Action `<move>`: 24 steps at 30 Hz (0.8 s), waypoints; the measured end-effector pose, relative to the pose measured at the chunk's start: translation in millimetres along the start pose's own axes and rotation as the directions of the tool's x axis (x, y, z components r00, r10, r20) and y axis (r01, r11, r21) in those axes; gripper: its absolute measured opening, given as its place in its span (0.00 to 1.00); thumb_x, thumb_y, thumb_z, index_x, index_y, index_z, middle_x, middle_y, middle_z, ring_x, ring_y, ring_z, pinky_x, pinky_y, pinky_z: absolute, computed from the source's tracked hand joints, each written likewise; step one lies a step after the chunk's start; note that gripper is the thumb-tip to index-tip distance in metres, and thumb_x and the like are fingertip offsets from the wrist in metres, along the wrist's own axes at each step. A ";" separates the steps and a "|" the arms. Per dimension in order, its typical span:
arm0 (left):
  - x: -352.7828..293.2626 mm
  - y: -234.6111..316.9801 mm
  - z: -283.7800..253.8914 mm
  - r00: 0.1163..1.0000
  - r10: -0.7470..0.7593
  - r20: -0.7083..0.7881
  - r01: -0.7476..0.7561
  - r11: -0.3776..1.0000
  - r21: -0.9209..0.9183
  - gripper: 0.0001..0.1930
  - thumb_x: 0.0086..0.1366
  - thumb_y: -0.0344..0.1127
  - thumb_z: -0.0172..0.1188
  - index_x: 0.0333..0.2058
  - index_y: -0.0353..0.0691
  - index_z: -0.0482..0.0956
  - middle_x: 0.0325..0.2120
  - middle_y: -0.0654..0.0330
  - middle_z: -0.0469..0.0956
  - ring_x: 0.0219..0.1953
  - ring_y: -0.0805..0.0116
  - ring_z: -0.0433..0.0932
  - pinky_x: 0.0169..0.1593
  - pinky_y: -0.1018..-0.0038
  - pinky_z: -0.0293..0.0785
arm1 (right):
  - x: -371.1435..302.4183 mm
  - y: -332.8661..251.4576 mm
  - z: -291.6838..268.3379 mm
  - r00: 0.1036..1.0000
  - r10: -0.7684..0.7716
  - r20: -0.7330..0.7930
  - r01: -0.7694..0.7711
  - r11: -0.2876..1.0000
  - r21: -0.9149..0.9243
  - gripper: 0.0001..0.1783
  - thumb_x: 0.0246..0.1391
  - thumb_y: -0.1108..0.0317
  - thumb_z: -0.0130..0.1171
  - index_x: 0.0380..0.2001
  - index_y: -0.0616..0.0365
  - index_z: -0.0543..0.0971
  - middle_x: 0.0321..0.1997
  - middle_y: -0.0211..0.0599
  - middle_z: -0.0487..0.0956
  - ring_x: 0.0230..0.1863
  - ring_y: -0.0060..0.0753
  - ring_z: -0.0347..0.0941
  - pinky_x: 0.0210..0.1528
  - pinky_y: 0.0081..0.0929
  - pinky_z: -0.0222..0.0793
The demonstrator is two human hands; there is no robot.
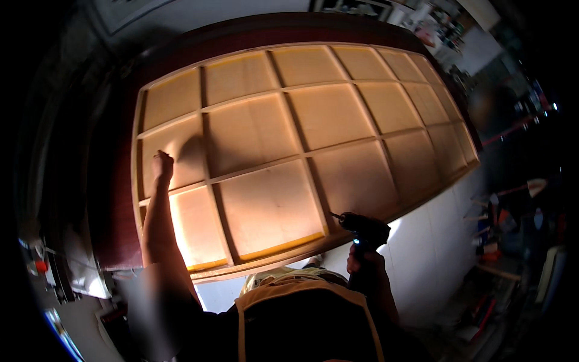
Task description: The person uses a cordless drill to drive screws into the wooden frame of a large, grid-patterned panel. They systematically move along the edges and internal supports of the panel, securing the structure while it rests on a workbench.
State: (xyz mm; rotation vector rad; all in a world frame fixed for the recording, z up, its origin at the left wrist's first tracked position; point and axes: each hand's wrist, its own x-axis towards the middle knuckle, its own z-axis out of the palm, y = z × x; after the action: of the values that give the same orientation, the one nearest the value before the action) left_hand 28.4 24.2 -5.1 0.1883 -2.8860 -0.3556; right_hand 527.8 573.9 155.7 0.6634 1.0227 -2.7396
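Note:
A large wooden panel (265,202), divided by thin battens into a grid of shallow compartments, lies in front of me. My left hand (161,164) is reached out over a compartment at the panel's left side, with its fingers closed; whatever may be in them is hidden. In my right hand (368,264) I hold a black cordless drill (365,230) by its handle, near the panel's front edge. Its bit points left toward the panel, and a small light glows on its body.
Beneath the panel is a dark red surface (114,223) that shows at the left and far sides. Dim clutter of tools (491,241) lies at the right. More small items (431,30) stand at the far right. Yellow strips (283,245) run inside the front edge.

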 end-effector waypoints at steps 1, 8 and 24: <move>-9.3 24.2 -0.4 0.986 0.083 -0.144 -0.091 0.995 -0.049 0.12 0.59 0.37 0.61 0.37 0.37 0.76 0.31 0.48 0.82 0.35 0.47 0.81 0.40 0.53 0.76 | -7.7 -4.4 -4.3 1.000 -0.011 -0.011 0.011 1.000 0.025 0.26 0.46 0.54 0.59 0.42 0.65 0.73 0.20 0.36 0.75 0.25 0.33 0.73 0.35 0.28 0.70; -163.7 340.6 -50.8 0.927 0.358 0.114 -0.045 0.407 -0.912 0.05 0.67 0.30 0.56 0.32 0.36 0.75 0.22 0.65 0.73 0.25 0.76 0.69 0.30 0.76 0.68 | -60.5 -33.4 -107.3 0.998 -0.063 0.009 0.062 0.992 0.108 0.25 0.48 0.54 0.59 0.43 0.64 0.74 0.22 0.38 0.76 0.26 0.34 0.73 0.34 0.29 0.70; -280.6 644.3 101.1 0.866 0.483 0.125 -0.169 0.519 -0.838 0.04 0.64 0.31 0.59 0.34 0.37 0.76 0.22 0.62 0.76 0.23 0.75 0.73 0.28 0.75 0.70 | -210.9 -181.2 -313.8 0.942 -0.230 -0.244 0.273 0.949 0.159 0.25 0.46 0.55 0.56 0.42 0.64 0.75 0.21 0.36 0.75 0.23 0.30 0.70 0.32 0.28 0.67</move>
State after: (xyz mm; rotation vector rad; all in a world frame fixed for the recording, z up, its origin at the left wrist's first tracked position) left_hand 211.6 710.2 4.3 -0.6550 -2.6049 -1.7137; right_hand 776.2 911.5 146.8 0.9502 0.9537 -3.0721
